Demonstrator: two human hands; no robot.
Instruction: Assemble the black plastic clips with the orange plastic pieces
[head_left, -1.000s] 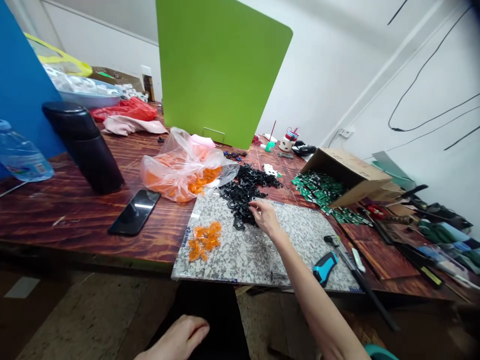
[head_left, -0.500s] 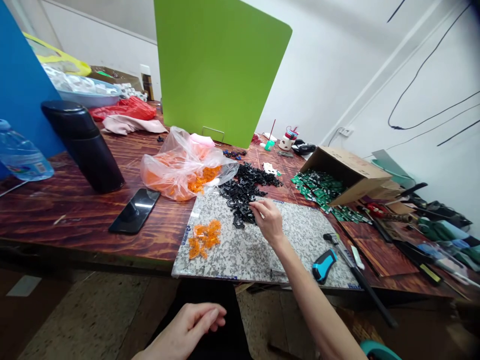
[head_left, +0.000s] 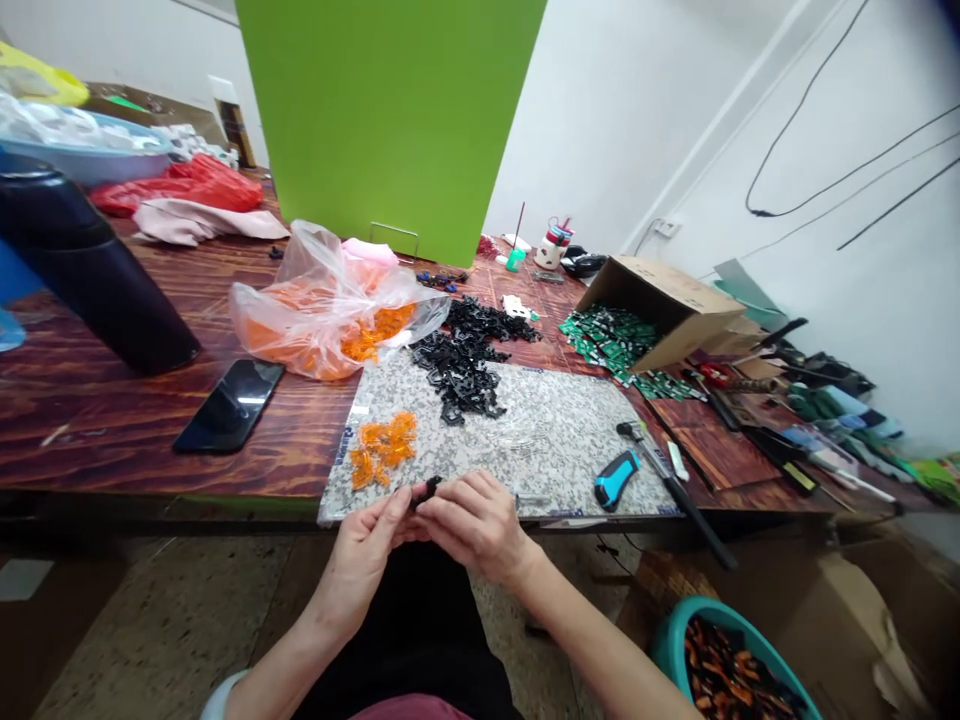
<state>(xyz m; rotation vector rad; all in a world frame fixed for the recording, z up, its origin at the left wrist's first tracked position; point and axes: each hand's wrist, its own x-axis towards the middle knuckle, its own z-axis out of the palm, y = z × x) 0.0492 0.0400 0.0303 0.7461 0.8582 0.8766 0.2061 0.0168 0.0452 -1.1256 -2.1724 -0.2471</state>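
Note:
A small black plastic part (head_left: 426,492) is pinched between my two hands, just past the front edge of the speckled board (head_left: 555,420). My left hand (head_left: 371,540) grips it from the left, thumb on top. From the right, the fingers of my right hand (head_left: 472,522) close on the same part; they hide much of it. Beyond the hands lies a heap of black plastic parts (head_left: 465,370) on the board and table. A small group of translucent orange plastic pieces (head_left: 384,450) rests at the board's left side.
Left of the board are a phone (head_left: 229,405), a dark flask (head_left: 90,265) and a clear bag of orange pieces (head_left: 307,310). A blue-black cutter-like tool (head_left: 617,480) lies at right. Green boards (head_left: 615,340) spill from a carton (head_left: 675,300). A teal tub (head_left: 675,640) stands below.
My right hand has come back from the black heap to my left hand, bringing a black part. My left hand has risen and now grips it too. The view has shifted.

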